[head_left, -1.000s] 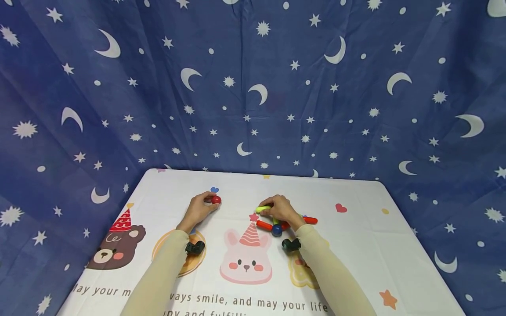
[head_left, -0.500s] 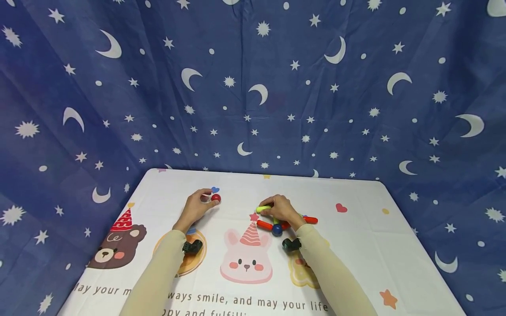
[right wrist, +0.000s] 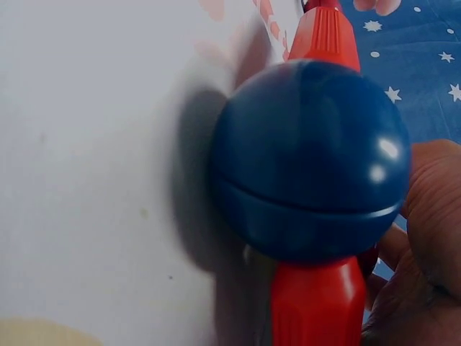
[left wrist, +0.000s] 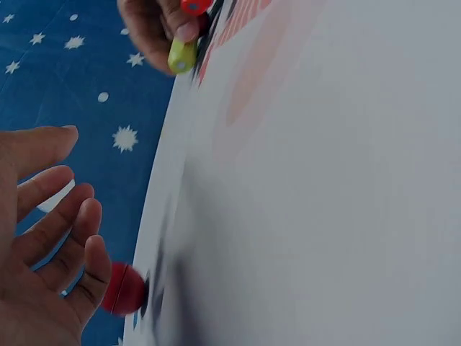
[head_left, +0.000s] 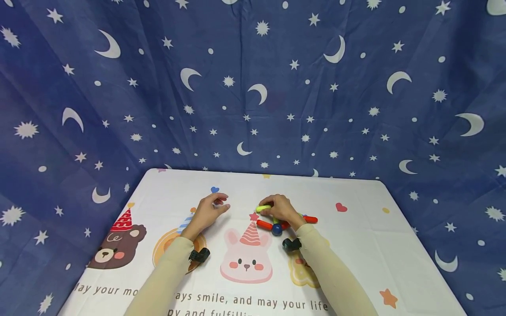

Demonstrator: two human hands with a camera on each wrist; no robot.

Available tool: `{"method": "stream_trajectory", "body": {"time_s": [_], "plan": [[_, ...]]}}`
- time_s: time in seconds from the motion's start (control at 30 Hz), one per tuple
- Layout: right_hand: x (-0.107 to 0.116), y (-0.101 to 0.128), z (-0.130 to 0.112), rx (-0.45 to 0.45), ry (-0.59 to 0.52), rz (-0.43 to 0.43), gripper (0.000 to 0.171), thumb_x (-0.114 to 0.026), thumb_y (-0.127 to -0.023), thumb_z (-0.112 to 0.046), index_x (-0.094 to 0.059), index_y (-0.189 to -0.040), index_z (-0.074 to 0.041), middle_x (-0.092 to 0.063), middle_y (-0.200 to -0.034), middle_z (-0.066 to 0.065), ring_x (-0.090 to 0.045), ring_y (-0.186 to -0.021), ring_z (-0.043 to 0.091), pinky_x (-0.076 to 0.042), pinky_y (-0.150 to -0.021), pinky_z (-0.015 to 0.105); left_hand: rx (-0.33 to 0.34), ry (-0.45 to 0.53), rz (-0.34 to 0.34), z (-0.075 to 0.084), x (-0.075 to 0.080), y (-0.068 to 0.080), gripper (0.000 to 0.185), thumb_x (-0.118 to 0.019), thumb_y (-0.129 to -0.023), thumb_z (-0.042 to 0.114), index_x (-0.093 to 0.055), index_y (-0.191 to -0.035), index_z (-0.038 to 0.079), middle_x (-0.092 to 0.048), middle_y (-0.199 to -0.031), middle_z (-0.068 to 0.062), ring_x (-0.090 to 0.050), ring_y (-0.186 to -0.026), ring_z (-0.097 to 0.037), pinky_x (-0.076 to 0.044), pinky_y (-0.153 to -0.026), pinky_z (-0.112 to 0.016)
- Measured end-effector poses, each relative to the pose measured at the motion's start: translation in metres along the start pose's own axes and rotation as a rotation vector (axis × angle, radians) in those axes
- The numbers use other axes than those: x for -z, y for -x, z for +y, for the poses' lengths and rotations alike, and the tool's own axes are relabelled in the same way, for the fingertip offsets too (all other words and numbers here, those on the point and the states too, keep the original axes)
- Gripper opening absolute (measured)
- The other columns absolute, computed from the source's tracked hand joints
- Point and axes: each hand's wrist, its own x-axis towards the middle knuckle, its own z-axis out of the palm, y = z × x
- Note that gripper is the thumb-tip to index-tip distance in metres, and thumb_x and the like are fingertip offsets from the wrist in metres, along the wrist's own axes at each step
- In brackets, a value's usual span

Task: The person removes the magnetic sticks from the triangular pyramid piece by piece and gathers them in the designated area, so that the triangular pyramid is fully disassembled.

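Observation:
My left hand (head_left: 207,211) is over the cloth with its fingers loosely spread, holding nothing. In the left wrist view a red ball (left wrist: 124,290) sits on the cloth just past the little finger; the head view hides it behind the hand. Between thumb and fingers my right hand (head_left: 280,207) pinches a yellow-green rod (head_left: 263,209). Below that hand lies a joined piece of red rods (head_left: 264,225) and a blue ball (head_left: 276,229). Close up in the right wrist view, the blue ball has a ridged red rod (right wrist: 317,303) on each side. The right hand covers part of this piece.
A white printed cloth (head_left: 348,254) with cartoon animals and lettering covers the table. Behind it hangs a blue curtain (head_left: 276,131) with moons and stars. Another red rod end (head_left: 310,219) sticks out to the right of the right wrist.
My left hand has let go of the red ball, drawn back, then moved right and in front of it. The right hand keeps its pinch on the yellow-green rod and stays put.

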Motion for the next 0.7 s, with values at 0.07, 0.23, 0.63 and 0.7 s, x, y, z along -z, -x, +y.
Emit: {"method": "stream_trajectory", "body": {"time_s": [0.07,0.23,0.63,0.7], "plan": [[0.0,0.0,0.0,0.002,0.004,0.002,0.026,-0.083,-0.079,-0.025,-0.077,-0.104,-0.024,-0.073,-0.107,0.0,-0.058,-0.096,0.02,-0.046,-0.097,0.043,-0.016,0.0,-0.021,0.004,-0.006,0.001,0.037,-0.073,-0.089,0.023,-0.066,-0.121,0.007,-0.068,-0.11,-0.011,-0.063,-0.101,-0.024,-0.05,-0.086,-0.039],[0.002,0.002,0.0,0.004,0.007,0.006,0.029,-0.083,-0.079,-0.024,-0.076,-0.107,-0.022,-0.073,-0.107,-0.001,-0.057,-0.096,0.02,-0.046,-0.098,0.043,-0.011,0.02,-0.061,0.011,-0.023,-0.002,0.035,-0.073,-0.089,0.022,-0.066,-0.12,0.009,-0.069,-0.112,-0.008,-0.064,-0.101,-0.022,-0.052,-0.086,-0.039],[0.018,0.017,0.006,0.019,-0.032,0.064,0.03,-0.081,-0.081,-0.02,-0.074,-0.11,-0.018,-0.069,-0.121,0.004,-0.06,-0.114,0.026,-0.043,-0.107,0.048,-0.02,0.074,-0.141,0.022,-0.059,-0.019,0.035,-0.072,-0.09,0.02,-0.065,-0.121,0.006,-0.069,-0.114,-0.012,-0.065,-0.1,-0.022,-0.054,-0.092,-0.039],[0.021,0.019,0.009,0.033,-0.04,0.08,0.031,-0.081,-0.081,-0.02,-0.074,-0.11,-0.017,-0.069,-0.121,0.005,-0.059,-0.119,0.028,-0.041,-0.109,0.049,-0.016,0.08,-0.152,0.024,-0.063,-0.021,0.035,-0.072,-0.09,0.02,-0.065,-0.122,0.006,-0.069,-0.114,-0.011,-0.065,-0.101,-0.022,-0.054,-0.093,-0.04]]}}
